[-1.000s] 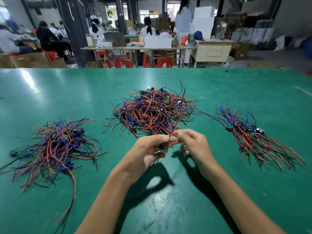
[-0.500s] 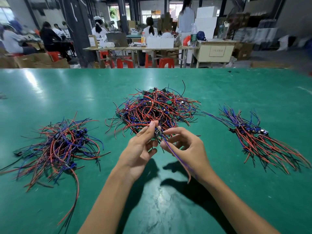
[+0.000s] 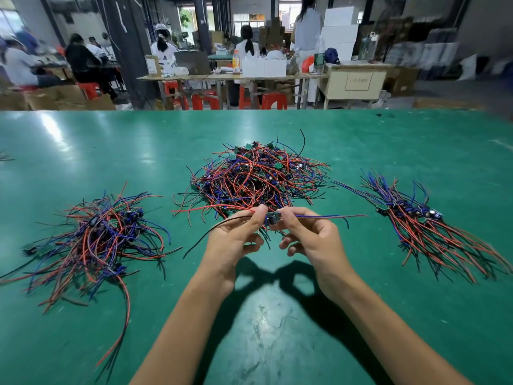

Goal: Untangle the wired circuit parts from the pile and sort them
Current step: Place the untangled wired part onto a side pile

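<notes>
One circuit part [image 3: 271,218] pinched between left hand [image 3: 236,240] and right hand [image 3: 311,240] at frame centre, wires stretched sideways, tangled pile [image 3: 258,179] just behind, sorted bundle [image 3: 433,229] laid at right, looser heap [image 3: 97,240] at left, green table [image 3: 277,329].

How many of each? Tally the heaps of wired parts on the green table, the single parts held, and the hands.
Heaps of wired parts: 3, namely the left heap, the middle heap and the right heap.
Single parts held: 1, the held part.
Hands: 2, the left hand and the right hand.
Total: 6
</notes>
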Motion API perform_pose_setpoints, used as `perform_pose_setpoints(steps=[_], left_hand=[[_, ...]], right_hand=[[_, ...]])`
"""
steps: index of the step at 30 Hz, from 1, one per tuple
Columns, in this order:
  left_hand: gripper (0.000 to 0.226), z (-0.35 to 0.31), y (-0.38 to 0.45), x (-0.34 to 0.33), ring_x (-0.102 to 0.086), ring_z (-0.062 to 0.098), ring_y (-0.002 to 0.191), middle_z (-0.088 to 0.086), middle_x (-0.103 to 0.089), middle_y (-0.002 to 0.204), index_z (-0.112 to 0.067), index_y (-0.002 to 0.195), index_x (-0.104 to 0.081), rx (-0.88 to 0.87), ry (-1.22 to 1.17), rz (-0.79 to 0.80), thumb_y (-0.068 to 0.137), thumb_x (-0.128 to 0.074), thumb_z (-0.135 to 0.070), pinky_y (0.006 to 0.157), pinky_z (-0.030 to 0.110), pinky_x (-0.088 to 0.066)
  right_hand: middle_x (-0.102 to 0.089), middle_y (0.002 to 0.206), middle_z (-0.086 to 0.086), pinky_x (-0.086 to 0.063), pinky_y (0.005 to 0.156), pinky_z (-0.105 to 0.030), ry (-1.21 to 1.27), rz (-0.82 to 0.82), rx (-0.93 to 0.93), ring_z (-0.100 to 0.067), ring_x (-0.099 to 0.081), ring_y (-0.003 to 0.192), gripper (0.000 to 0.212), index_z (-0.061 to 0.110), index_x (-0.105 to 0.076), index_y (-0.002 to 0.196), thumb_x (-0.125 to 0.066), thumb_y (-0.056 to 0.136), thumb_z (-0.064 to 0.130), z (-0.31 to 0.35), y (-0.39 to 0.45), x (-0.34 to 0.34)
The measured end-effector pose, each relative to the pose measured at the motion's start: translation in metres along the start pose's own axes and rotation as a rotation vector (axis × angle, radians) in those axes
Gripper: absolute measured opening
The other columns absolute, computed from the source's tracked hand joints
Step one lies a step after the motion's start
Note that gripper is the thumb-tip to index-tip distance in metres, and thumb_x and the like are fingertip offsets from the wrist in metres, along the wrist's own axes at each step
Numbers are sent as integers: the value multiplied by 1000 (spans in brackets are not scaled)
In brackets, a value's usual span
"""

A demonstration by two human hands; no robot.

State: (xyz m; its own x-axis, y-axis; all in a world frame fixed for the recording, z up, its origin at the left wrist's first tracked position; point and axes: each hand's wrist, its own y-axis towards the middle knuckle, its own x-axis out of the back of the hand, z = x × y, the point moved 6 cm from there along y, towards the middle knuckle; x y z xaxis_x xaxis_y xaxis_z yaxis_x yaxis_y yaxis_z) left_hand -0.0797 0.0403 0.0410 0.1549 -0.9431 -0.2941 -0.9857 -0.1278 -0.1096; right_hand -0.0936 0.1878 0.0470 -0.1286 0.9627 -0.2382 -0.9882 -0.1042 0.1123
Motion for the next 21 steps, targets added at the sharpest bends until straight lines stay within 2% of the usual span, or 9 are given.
perform_pose_setpoints(steps=[2,6,9,12,14,17,19,21], left_hand=[[30,-1,0,1,-56,8,55,-8,-72,76,-21,87,-75,-39,44,-42,66,-80,-43,65,23,-48],[32,-4,2,0,-59,9,55,-1,-79,87,-22,97,-72,-113,76,-49,75,-75,-44,60,20,-51],[20,-8,2,5,-60,9,53,3,-79,87,-18,96,-73,-184,119,-92,85,-75,-35,57,16,-50],[9,-13,3,10,-61,9,52,3,-78,81,-18,90,-77,-265,142,-115,85,-78,-24,56,16,-50],[10,-17,2,8,-63,9,56,5,-78,79,-15,92,-78,-313,137,-54,83,-80,-15,57,17,-51],[31,-18,2,0,-68,10,71,6,-78,90,-15,103,-77,-346,189,153,75,-86,-9,67,19,-53],[45,-17,1,-4,-69,13,81,6,-77,101,-20,113,-74,-377,316,307,73,-88,-7,73,24,-54],[48,-14,2,-5,-69,17,82,0,-77,104,-27,117,-71,-443,530,337,77,-83,-3,73,31,-55]], right_hand=[[-77,81,-3,-47,51,-18,-17,-40,6,-12,-64,58,24,20,-74,86,-72,79,43,0,1,2],[-77,83,-5,-53,56,-19,15,-97,-59,-13,-70,65,17,17,-70,89,-69,91,34,-3,4,9],[-78,84,-7,-54,56,-18,79,-123,-127,-14,-74,68,20,13,-67,95,-66,95,33,-3,6,14],[-79,84,-8,-55,56,-15,176,-104,-174,-10,-73,65,19,14,-67,91,-63,97,32,1,7,17],[-79,83,-8,-56,57,-15,214,-93,-197,-8,-72,64,20,16,-68,87,-63,97,33,3,8,19],[-78,80,-8,-55,56,-15,220,-109,-218,-7,-71,61,22,17,-66,81,-66,95,33,5,10,25],[-77,77,-6,-55,55,-15,214,-112,-247,-6,-68,57,19,18,-65,83,-69,91,34,6,11,29],[-76,75,-4,-55,53,-16,216,-102,-281,-5,-65,54,19,19,-67,86,-73,86,37,8,11,32]])
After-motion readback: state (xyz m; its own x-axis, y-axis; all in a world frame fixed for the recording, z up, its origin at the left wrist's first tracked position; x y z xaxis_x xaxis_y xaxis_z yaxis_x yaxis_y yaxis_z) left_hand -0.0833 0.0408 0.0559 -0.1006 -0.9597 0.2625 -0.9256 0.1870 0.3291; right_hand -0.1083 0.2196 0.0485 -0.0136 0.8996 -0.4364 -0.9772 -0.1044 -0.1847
